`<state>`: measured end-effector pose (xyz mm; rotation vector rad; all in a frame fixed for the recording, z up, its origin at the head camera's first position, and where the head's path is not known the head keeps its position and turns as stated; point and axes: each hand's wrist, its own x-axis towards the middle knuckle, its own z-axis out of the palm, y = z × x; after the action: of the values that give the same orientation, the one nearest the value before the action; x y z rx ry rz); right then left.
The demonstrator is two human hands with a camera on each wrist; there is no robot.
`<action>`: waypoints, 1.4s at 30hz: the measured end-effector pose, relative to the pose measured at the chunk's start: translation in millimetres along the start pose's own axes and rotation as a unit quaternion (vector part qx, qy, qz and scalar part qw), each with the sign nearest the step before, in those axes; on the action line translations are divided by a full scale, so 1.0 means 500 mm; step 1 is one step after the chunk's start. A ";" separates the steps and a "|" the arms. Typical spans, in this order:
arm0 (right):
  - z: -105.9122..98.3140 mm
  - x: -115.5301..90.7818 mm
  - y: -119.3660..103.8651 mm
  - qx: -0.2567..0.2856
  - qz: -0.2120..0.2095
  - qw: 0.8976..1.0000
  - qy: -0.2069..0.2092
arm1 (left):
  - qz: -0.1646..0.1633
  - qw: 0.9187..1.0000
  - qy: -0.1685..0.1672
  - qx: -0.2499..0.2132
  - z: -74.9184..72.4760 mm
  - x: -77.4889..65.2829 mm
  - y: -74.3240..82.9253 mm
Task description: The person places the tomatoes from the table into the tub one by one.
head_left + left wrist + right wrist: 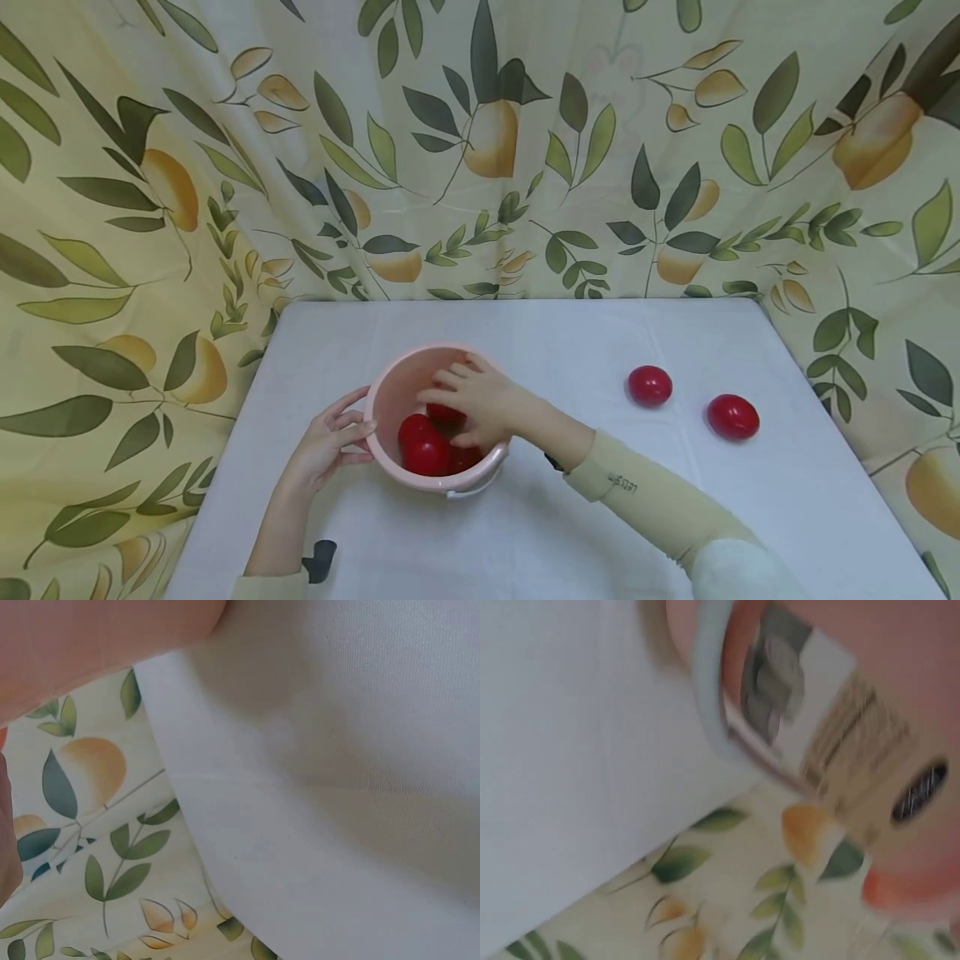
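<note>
A pink bucket point(386, 396) stands on the table, tilted so its mouth shows in the head view. At its left side my left hand point(330, 446) holds the rim, the thumb at the edge. Several glossy red egg-shaped objects point(426, 452) lie inside. My right hand point(480, 404) reaches over the right rim into the bucket, its fingers spread above the red objects; the palm side is hidden, and no object shows gripped. In the right wrist view the bucket point(922, 645) fills the upper right, with a printed label point(862, 742) on its wall.
Two more glossy red objects, one point(650, 386) nearer the middle and one point(732, 417) farther right, lie on the white-covered table point(585, 517). The bucket's white handle point(474, 487) hangs at its front. A leaf-and-fruit patterned curtain point(525, 225) surrounds the table's back and sides.
</note>
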<state>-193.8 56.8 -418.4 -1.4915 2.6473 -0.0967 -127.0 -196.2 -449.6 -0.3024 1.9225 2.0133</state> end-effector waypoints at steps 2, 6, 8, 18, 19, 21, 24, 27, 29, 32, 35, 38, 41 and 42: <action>-0.014 -0.022 0.025 0.028 0.040 0.998 0.049 | 0.001 1.000 0.003 0.002 0.001 0.000 0.000; -0.025 -0.080 0.087 0.044 0.136 0.981 0.135 | 0.002 1.000 0.007 0.007 0.002 -0.001 0.000; -0.016 -0.115 0.121 0.046 0.189 0.967 0.165 | 0.002 1.000 0.006 0.008 0.003 -0.001 0.000; 0.065 -0.334 0.252 0.071 0.432 0.880 0.184 | 0.005 1.000 0.001 0.004 0.002 -0.002 -0.002; 0.071 -0.357 0.260 0.074 0.450 0.872 0.179 | 0.005 1.000 0.003 0.004 0.002 -0.002 -0.002; 0.083 -0.400 0.272 0.083 0.485 0.855 0.161 | 0.004 1.000 0.005 0.004 0.002 -0.002 -0.002; 0.104 -0.458 0.282 0.095 0.524 0.834 0.148 | 0.003 1.000 0.007 0.003 0.003 -0.001 -0.002; 0.126 -0.509 0.289 0.113 0.553 0.813 0.143 | 0.002 1.000 0.007 0.006 0.003 -0.001 -0.002; 0.140 -0.536 0.290 0.127 0.571 0.800 0.138 | 0.003 1.000 0.007 0.007 0.003 -0.001 -0.002; 0.159 -0.567 0.292 0.155 0.593 0.779 0.128 | 0.004 1.000 0.005 0.008 0.002 -0.001 -0.002; 0.175 -0.588 0.294 0.176 0.612 0.763 0.115 | 0.006 1.000 0.002 0.006 0.002 -0.001 -0.002; 0.188 -0.603 0.298 0.190 0.623 0.751 0.104 | 0.007 1.000 0.000 0.004 0.001 -0.001 -0.002; 0.201 -0.613 0.301 0.196 0.630 0.745 0.094 | 0.007 1.000 0.001 0.003 0.001 -0.001 -0.002; 0.205 -0.616 0.302 0.197 0.632 0.744 0.091 | 0.007 1.000 0.001 0.003 0.001 -0.001 -0.002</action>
<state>-151.0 397.9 -518.4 0.5949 2.8636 -0.6225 -125.9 -195.7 -450.4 -0.2904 1.9355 2.0169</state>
